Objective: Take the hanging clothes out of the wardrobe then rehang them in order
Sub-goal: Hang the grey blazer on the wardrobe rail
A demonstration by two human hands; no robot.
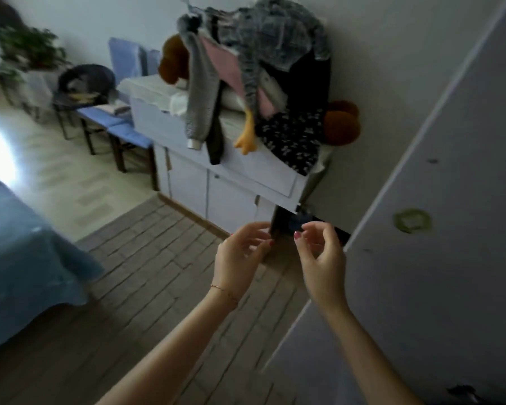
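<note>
Both empty: left hand [241, 249] and right hand [322, 247] loosely curled, grasping nothing. Raised toward clothes [263, 68] at twelve o'clock, probably to lift them off.

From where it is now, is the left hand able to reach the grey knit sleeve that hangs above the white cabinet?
Probably yes: the left hand is empty, and nothing blocks the way up to the grey knit sleeve.
</note>
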